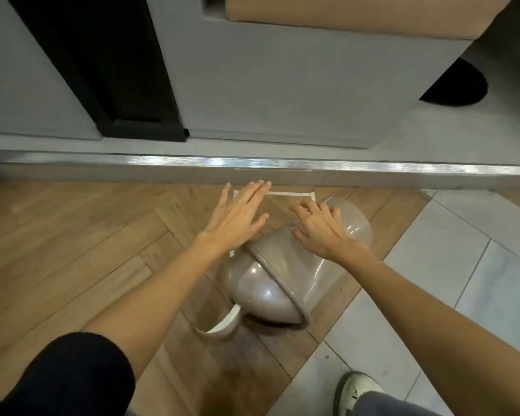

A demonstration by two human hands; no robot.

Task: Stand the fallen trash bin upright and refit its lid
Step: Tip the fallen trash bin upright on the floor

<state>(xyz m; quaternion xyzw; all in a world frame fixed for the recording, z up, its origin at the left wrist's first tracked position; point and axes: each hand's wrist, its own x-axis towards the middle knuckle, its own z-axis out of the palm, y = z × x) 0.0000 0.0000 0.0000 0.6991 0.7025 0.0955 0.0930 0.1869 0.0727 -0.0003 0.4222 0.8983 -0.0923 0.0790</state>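
A taupe plastic trash bin (pixel 351 228) lies on its side on the wooden floor, its base pointing toward the far right. Its domed lid (pixel 258 288) sits at the bin's mouth, toward me, with a white swing flap (pixel 222 324) hanging out at the bottom. My right hand (pixel 318 229) rests flat on the bin's side wall, fingers spread. My left hand (pixel 237 214) hovers open just left of the bin, above the floor, holding nothing. White tape (pixel 285 193) marks a square on the floor under the hands.
A metal threshold strip (pixel 252 162) runs across just beyond the bin, with a grey cabinet and a dark panel (pixel 102 70) behind it. Pale floor tiles (pixel 433 280) lie to the right. My shoe (pixel 357 388) stands at the bottom right.
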